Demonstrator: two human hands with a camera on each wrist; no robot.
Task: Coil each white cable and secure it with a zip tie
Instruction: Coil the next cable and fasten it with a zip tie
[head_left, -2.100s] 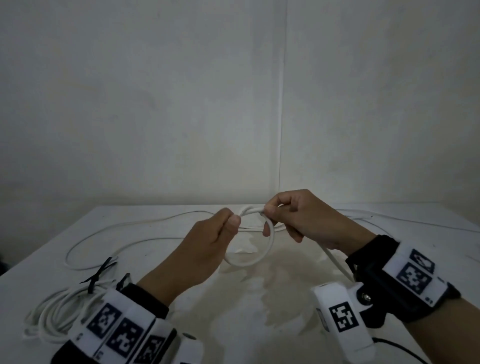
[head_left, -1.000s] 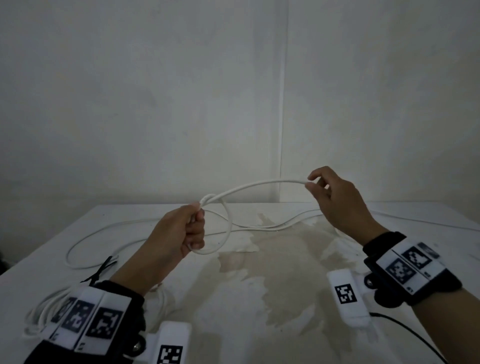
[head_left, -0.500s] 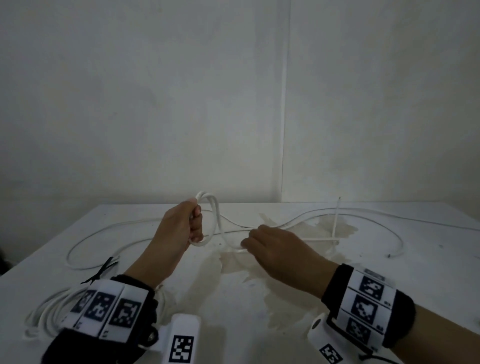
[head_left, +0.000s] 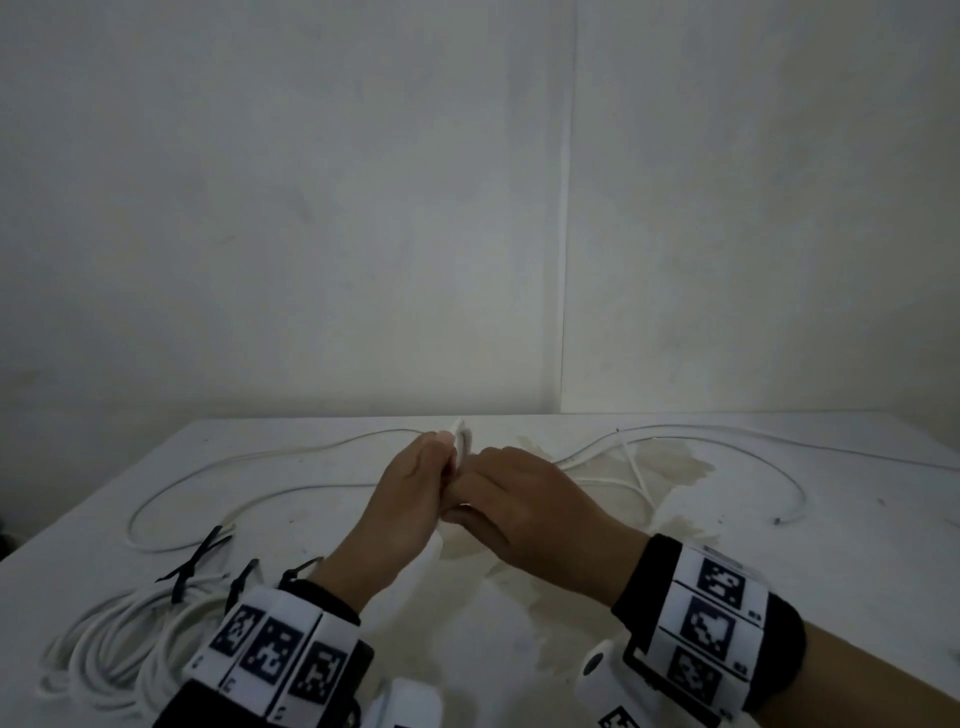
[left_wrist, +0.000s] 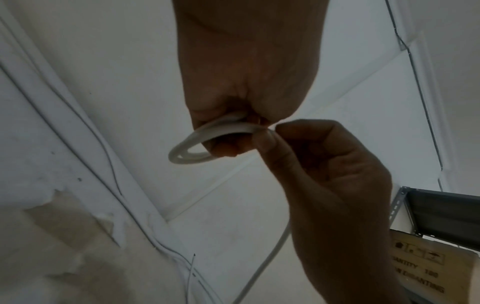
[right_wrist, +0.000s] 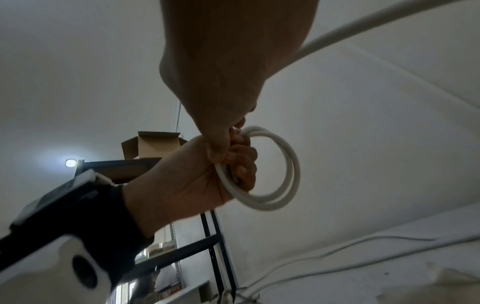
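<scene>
Coiling thin white round cable (right_wrist: 283, 164) above white worktop (head_left: 779, 597): left hand (head_left: 410, 499) gripping two small loops, right hand (head_left: 524, 499) pinching next turn; advisable matching loop size, avoiding twist.

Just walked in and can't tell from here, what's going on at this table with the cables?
A person is winding a white cable into a small coil above the table. The left hand grips the loops, about two turns so far, while the right hand pinches the cable beside them. The rest of that cable trails loose across the tabletop. Near the left edge lies a finished bundle of white cable, bound with black zip ties.
</scene>
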